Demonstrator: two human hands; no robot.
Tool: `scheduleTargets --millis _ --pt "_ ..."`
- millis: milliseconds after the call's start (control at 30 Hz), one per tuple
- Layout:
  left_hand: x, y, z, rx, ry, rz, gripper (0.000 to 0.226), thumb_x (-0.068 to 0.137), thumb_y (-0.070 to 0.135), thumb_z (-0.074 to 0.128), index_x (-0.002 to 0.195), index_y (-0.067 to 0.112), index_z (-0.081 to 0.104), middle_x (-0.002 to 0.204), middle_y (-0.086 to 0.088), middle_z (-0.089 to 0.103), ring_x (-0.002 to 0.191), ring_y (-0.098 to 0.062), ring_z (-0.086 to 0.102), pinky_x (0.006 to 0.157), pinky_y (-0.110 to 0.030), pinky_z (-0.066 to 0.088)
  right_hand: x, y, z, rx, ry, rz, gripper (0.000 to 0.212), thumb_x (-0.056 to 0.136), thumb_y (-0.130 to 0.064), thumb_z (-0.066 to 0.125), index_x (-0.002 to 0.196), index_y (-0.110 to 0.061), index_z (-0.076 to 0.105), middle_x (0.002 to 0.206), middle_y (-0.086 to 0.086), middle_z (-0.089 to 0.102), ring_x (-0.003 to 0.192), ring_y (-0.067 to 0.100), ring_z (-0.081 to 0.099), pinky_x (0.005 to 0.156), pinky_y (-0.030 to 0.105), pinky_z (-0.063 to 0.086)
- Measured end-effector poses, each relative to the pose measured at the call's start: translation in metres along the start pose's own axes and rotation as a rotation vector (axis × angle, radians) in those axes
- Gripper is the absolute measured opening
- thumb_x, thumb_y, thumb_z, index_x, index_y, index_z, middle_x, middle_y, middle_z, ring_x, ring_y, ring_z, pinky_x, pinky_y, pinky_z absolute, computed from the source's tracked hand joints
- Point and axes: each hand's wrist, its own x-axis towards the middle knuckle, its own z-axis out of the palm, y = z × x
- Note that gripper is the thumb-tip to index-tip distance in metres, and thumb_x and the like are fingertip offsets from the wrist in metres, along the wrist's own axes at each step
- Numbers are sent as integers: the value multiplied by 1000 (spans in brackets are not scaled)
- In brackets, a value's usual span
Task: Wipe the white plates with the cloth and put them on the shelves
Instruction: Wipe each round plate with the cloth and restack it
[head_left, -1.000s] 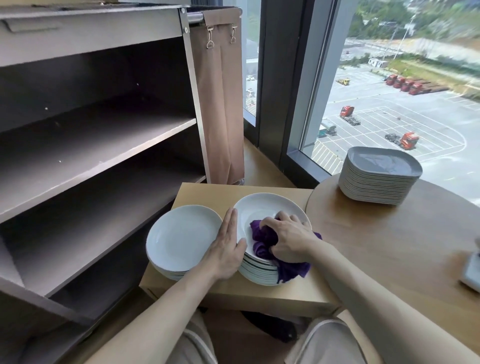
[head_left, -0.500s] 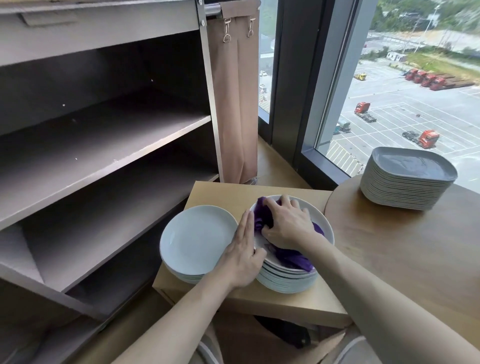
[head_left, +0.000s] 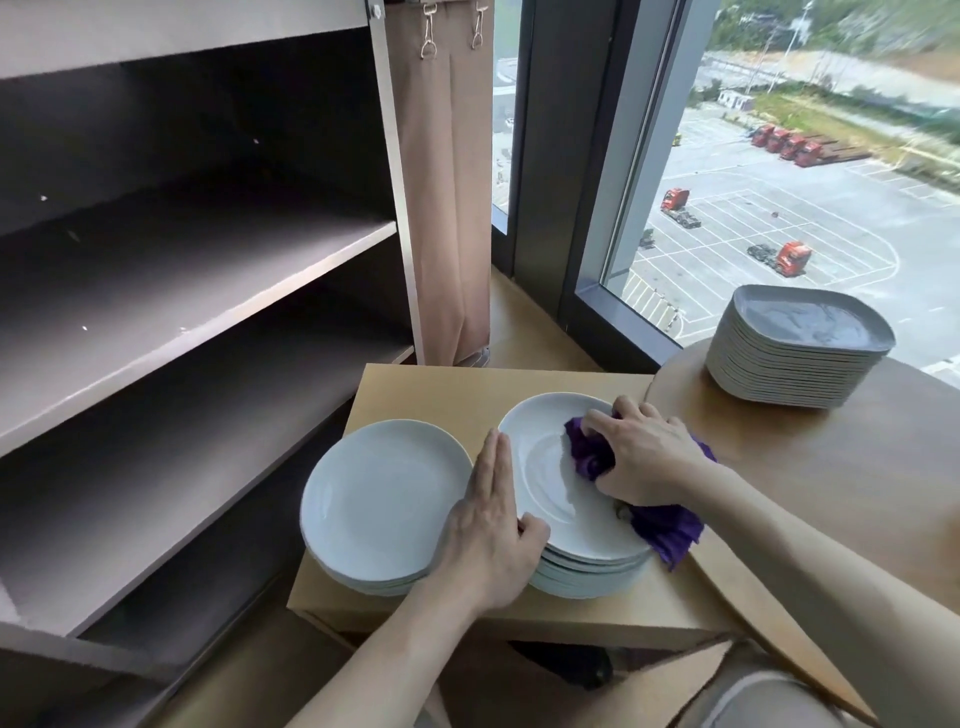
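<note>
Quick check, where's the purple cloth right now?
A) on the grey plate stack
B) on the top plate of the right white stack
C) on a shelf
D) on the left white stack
B: the right hand grips the purple cloth against the top plate of the right white stack.

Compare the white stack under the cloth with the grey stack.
The white stack is round, the grey stack squarish. The white stack sits on the low stand, the grey stack on the round table. The right hand holds a cloth on the white stack; nothing touches the grey stack. Both are neat.
</note>
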Motion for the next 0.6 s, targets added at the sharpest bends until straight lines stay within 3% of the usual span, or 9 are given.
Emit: scheduleTargets --millis 267,400,600 --pt "-3 3 -3 5 -3 -11 86 88 53 20 153 33 -34 157 23 -41 155 -6 -5 121 -31 22 -38 -19 5 137 -57 -131 44 70 -45 52 111 -46 38 111 -9 36 107 19 41 85 36 33" --pt "-4 5 -2 -13 -4 -19 85 95 46 28 155 32 -31 158 22 -40 155 -5 -9 120 -26 13 -43 -33 5 207 -41 -218 40 72 -46 53 110 -45 41 112 -10 37 102 17 39 83 35 31" --pt "-5 7 -7 -44 -17 -35 85 92 47 27 157 34 -27 157 28 -38 154 -1 -7 118 -22 14 -32 -47 7 309 5 -297 43 81 -40 61 121 -41 47 118 -7 38 110 23 42 90 39 38"
